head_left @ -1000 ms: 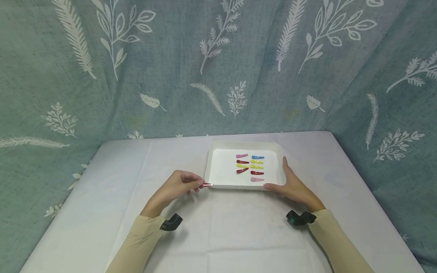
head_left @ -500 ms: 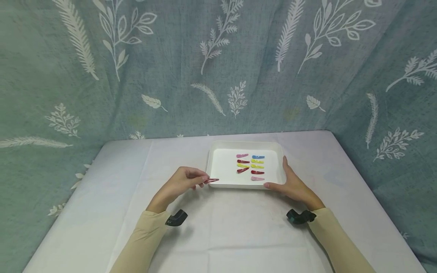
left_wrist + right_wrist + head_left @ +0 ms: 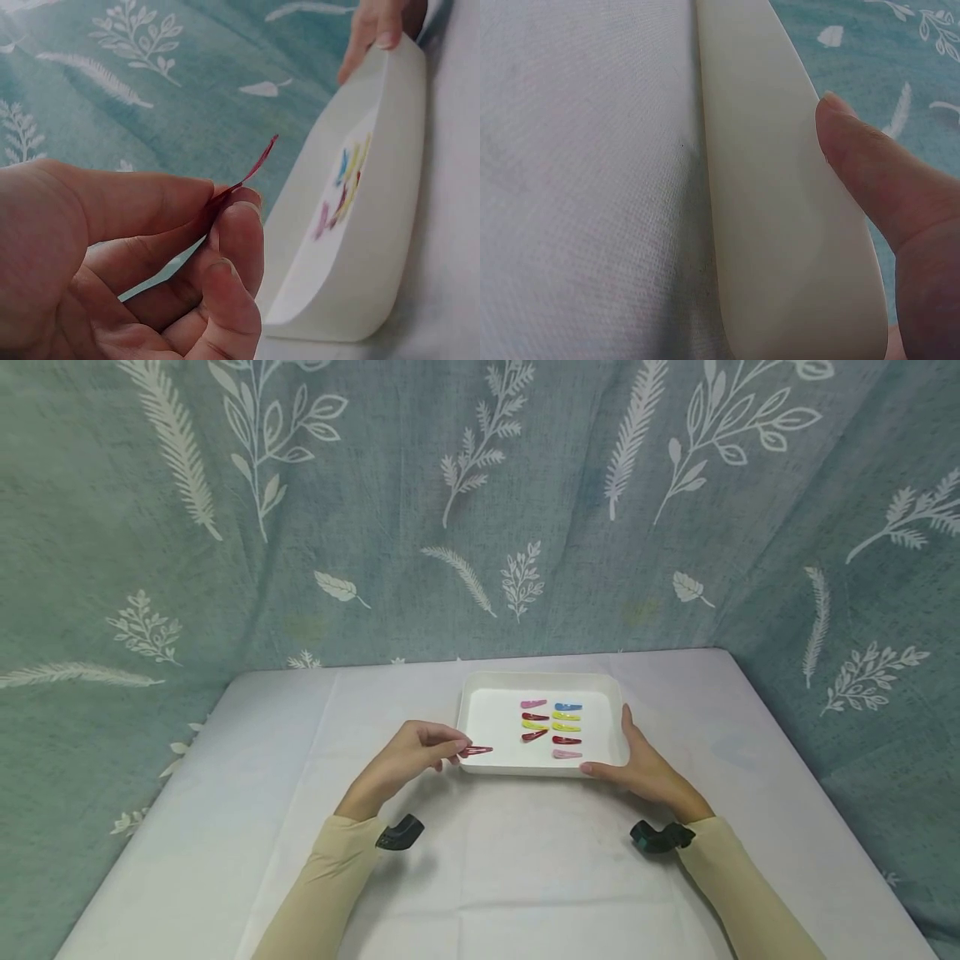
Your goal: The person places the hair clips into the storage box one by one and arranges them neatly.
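My left hand [image 3: 405,764] pinches a dark red snap hair clip [image 3: 481,750] between thumb and fingertips, above the near left corner of a shallow white tray [image 3: 486,710]. Seen edge-on in the left wrist view, the clip [image 3: 259,162] sticks out past the fingertips as a thin strip. My right hand [image 3: 654,777] holds the tray's near right corner. Its thumb [image 3: 859,146] lies over the near rim in the right wrist view, while the other fingers run along the right side. Several hair clips lie in the tray in two columns, among them a blue clip [image 3: 568,707] and a pink clip [image 3: 567,754].
The tray stands on a table covered with a white cloth [image 3: 525,860]. Behind and at the sides hangs a blue-green curtain [image 3: 375,527] with white leaf prints. Black wrist cameras [image 3: 401,832] are strapped at both sleeves.
My left hand has moved right and away from me, carrying the red hair clip from outside the tray's near left corner to over its inside. The right hand stays put.
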Available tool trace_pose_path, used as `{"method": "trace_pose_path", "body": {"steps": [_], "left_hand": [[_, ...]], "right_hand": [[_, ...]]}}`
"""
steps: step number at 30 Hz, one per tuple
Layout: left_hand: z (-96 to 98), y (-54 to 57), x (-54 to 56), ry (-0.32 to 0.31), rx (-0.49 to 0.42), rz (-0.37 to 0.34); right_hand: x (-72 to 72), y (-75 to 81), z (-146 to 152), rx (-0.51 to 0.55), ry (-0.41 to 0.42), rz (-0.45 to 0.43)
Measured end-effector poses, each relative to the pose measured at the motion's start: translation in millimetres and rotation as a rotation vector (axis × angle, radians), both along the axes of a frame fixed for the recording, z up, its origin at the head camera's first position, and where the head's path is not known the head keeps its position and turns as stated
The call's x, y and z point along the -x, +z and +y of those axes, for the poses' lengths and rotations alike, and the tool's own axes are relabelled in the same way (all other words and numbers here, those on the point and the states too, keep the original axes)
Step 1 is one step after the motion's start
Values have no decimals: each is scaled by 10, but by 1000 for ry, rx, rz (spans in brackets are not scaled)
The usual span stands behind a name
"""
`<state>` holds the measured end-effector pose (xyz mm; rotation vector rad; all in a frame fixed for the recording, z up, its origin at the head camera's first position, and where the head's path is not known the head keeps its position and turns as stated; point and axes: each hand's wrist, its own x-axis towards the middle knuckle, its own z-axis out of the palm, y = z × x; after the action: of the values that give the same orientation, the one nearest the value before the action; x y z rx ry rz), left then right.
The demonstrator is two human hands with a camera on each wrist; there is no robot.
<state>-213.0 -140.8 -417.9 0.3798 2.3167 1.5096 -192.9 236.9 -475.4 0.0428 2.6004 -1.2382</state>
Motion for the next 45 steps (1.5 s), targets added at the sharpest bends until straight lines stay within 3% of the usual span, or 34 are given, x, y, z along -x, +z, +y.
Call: {"method": "trace_pose_path", "body": {"steps": [17, 45], "left_hand": [[184, -17, 75, 21, -41, -20], [454, -145, 228, -43, -46, -11]], "right_hand": [[2, 8, -5, -1, -1, 4], [-10, 15, 3, -5, 9, 23]]}}
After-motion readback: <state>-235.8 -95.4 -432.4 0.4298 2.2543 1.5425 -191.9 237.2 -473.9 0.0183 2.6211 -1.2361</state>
